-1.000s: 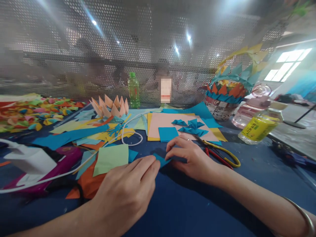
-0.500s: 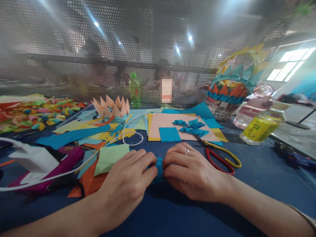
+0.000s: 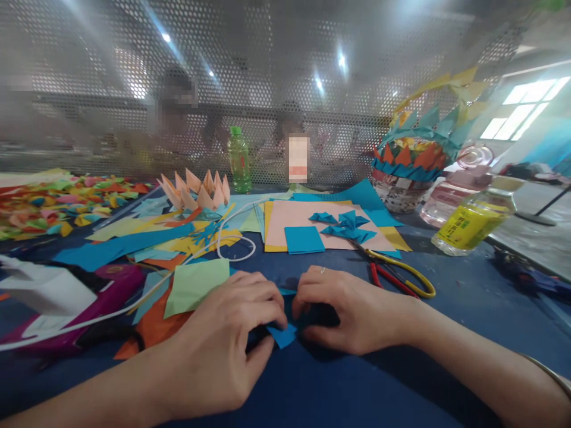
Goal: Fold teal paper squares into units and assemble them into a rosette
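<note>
A small piece of folded blue paper [image 3: 284, 336] lies low over the table between my two hands, mostly covered by fingers. My left hand [image 3: 241, 324] has its curled fingers on the paper's left part, with the thumb below. From the other side, my right hand [image 3: 345, 309], wearing a ring, closes its bent fingertips on the paper's right edge. Beyond them a flat blue paper square [image 3: 305, 239] and several folded blue paper pieces [image 3: 350, 224] rest on a pink sheet [image 3: 289, 214]. Scissors [image 3: 401, 273] with red and yellow handles lie past my right hand.
To the left are a white charger [image 3: 53, 288] on a purple power strip [image 3: 113, 291], a white cable [image 3: 218, 241] and a green paper square [image 3: 196, 285]. Farther back stand a pink folded-paper ring [image 3: 196, 193], a green bottle [image 3: 239, 160], a paper basket [image 3: 404, 172] and a yellow-labelled bottle [image 3: 475, 223].
My fingers have shifted on the blue paper. The left thumb has dropped away from the fingers, exposing a lower flap, and the right hand has arched with its thumb lower. The view has tilted slightly.
</note>
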`<state>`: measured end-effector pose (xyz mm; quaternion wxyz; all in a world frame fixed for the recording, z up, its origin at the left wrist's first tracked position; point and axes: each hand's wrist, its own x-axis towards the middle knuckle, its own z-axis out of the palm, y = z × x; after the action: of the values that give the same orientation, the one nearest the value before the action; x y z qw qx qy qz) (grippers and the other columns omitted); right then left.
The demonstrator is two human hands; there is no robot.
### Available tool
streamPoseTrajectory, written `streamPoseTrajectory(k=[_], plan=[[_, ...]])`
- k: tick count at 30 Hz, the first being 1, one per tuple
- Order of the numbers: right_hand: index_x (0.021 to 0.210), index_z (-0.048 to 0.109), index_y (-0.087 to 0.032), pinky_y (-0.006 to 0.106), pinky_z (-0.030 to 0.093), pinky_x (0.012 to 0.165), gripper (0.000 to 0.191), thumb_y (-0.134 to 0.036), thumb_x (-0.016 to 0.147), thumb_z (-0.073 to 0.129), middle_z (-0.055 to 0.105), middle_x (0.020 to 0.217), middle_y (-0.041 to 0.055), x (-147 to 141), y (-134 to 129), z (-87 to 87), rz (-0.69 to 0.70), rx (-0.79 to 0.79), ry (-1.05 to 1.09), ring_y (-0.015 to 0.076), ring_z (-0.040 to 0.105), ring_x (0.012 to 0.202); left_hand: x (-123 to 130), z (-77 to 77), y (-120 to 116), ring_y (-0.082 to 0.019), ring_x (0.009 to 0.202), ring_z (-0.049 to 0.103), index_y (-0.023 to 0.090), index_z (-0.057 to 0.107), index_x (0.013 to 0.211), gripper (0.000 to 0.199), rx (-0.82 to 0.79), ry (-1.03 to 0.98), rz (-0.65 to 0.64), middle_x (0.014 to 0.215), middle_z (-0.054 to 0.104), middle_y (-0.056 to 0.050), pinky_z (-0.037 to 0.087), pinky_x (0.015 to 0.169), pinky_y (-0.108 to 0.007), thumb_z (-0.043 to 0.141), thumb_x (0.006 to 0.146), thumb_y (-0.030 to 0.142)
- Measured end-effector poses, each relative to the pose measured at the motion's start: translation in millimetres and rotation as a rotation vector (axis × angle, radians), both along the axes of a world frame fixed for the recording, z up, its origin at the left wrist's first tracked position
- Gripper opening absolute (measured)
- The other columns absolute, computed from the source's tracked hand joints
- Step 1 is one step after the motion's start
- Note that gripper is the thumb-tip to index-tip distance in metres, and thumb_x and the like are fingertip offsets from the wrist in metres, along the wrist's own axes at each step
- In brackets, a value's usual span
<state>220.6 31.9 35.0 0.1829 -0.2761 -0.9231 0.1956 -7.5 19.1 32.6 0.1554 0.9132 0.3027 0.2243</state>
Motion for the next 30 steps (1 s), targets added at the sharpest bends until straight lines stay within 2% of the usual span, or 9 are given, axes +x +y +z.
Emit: streamPoseTrajectory(k=[3, 5, 8, 16, 30], plan=[[0.097, 0.074, -0.017, 0.028, 0.049, 0.084, 0.042, 0.008, 0.072, 0.051, 0.067, 0.094, 0.0051, 6, 6, 1.4, 0.051, -0.090, 0.036, 0.0156, 0.062, 0.088, -1, 2.0, 5, -0.014, 0.080, 0.061, 0.022, 0.067, 0.079, 0.019, -0.197, -0.049, -0.010, 0.086, 0.067, 0.003, 0.044, 0.074, -0.028, 0.059, 0.077, 0.005], [0.098, 0.077, -0.018, 0.027, 0.048, 0.085, 0.054, 0.012, 0.067, 0.044, 0.068, 0.095, 0.0043, 9, 10, 1.4, 0.077, -0.129, 0.048, 0.0144, 0.063, 0.088, -2, 2.8, 9, -0.013, 0.079, 0.062, 0.023, 0.069, 0.076, 0.016, -0.294, -0.049, 0.005, 0.083, 0.068, 0.005, 0.045, 0.073, -0.024, 0.065, 0.078, 0.008], [0.096, 0.079, -0.018, 0.027, 0.048, 0.087, 0.058, 0.013, 0.064, 0.042, 0.068, 0.094, 0.0035, 12, 14, 1.4, 0.114, -0.160, 0.056, 0.0138, 0.062, 0.089, -2, 3.1, 15, -0.010, 0.078, 0.063, 0.025, 0.071, 0.074, 0.018, -0.357, -0.046, 0.034, 0.081, 0.069, 0.007, 0.044, 0.074, -0.022, 0.067, 0.082, 0.009], [0.098, 0.079, -0.022, 0.029, 0.045, 0.091, 0.059, 0.014, 0.068, 0.042, 0.066, 0.094, 0.0023, 15, 14, 3.6, 0.166, -0.143, -0.001, 0.0132, 0.060, 0.091, 2, -6.5, 17, -0.013, 0.074, 0.059, 0.019, 0.064, 0.072, 0.012, -0.244, -0.024, 0.146, 0.082, 0.063, 0.003, 0.042, 0.070, -0.026, 0.066, 0.082, 0.013], [0.096, 0.079, -0.023, 0.033, 0.044, 0.091, 0.057, 0.014, 0.070, 0.045, 0.065, 0.096, 0.0026, 15, 13, 6.2, 0.183, -0.138, -0.025, 0.0140, 0.059, 0.091, 8, -14.7, 15, -0.016, 0.076, 0.056, 0.018, 0.059, 0.073, 0.013, -0.193, 0.023, 0.192, 0.081, 0.058, 0.001, 0.040, 0.068, -0.029, 0.062, 0.084, 0.014]])
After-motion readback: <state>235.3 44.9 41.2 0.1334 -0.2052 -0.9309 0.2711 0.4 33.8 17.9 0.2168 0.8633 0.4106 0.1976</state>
